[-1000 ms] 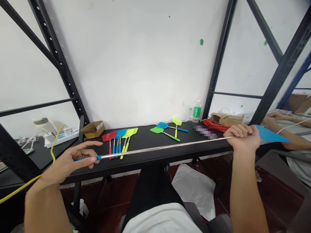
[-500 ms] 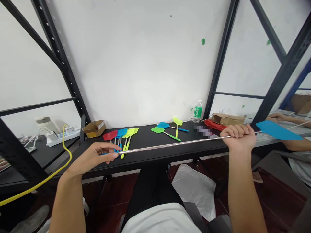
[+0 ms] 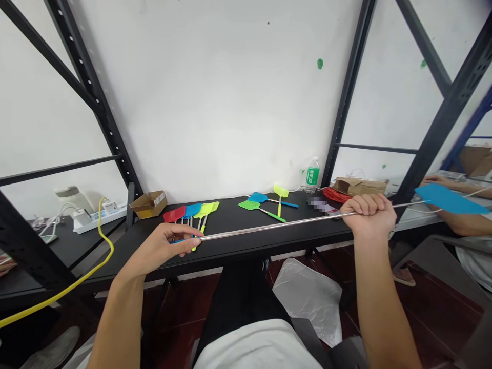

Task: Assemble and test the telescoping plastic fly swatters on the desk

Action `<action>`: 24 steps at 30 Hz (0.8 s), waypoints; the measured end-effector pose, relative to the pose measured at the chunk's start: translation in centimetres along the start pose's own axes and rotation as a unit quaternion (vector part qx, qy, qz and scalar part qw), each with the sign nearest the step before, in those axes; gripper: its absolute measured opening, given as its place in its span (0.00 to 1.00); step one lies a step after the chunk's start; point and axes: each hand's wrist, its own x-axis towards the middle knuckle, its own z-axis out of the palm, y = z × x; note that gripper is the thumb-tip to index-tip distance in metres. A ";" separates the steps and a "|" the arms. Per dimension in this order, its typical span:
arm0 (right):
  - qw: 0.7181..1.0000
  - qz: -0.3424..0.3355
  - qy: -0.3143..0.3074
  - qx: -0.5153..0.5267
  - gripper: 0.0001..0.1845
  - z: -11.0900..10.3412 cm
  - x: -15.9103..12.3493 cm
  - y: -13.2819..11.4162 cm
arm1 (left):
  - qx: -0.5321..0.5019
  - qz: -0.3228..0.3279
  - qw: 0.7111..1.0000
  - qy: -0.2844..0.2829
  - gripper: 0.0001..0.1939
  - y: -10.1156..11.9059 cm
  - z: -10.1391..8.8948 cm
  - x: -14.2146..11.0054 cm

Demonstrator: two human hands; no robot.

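A blue fly swatter point(image 3: 450, 199) with a long silver telescopic rod spans the view above the front of the table. My left hand point(image 3: 169, 242) pinches it where the blue handle meets the rod. Around the rod, nearer the blue head, my right hand point(image 3: 368, 214) is wrapped in a fist. Behind my left hand lies a row of short swatters: a red one point(image 3: 174, 214), blue ones point(image 3: 192, 210) and yellow-green ones point(image 3: 207, 208). Farther right on the table rest a green swatter point(image 3: 249, 205), a blue swatter point(image 3: 258, 197) and a yellow swatter point(image 3: 281, 191).
On the black table point(image 3: 226, 220) stand a small open cardboard box point(image 3: 149, 205) and a water bottle point(image 3: 312, 176). A red plastic bag point(image 3: 335, 194) and a brown carton point(image 3: 360, 186) lie at the right. A yellow cable point(image 3: 110, 246) hangs at the left; black rack posts point(image 3: 349, 87) rise beside the wall.
My left hand has moved right along with the handle end. My right hand has shifted slightly left along the rod, while the blue head has moved right and up, farther from that hand.
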 end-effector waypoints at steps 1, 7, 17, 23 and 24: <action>1.000 -0.003 -0.001 -0.002 0.21 0.1 -0.1 0.2 | 0.001 0.001 1.000 0.003 0.16 0.0 0.1 0.0; 1.000 -0.010 0.001 0.005 0.22 0.5 -0.5 1.0 | -0.004 0.003 1.000 0.012 0.16 0.2 0.3 0.0; 1.000 -0.006 0.006 0.007 0.23 1.1 -1.1 2.5 | 0.008 0.004 1.000 0.028 0.16 0.9 -0.1 -0.8; 1.000 -0.011 -0.003 -0.009 0.25 1.3 -1.3 3.0 | 0.001 -0.001 0.999 0.033 0.15 1.1 -0.1 -0.9; 1.000 -0.010 -0.006 -0.011 0.26 1.3 -1.4 3.0 | 0.000 -0.002 0.999 0.032 0.15 1.2 -0.1 -0.9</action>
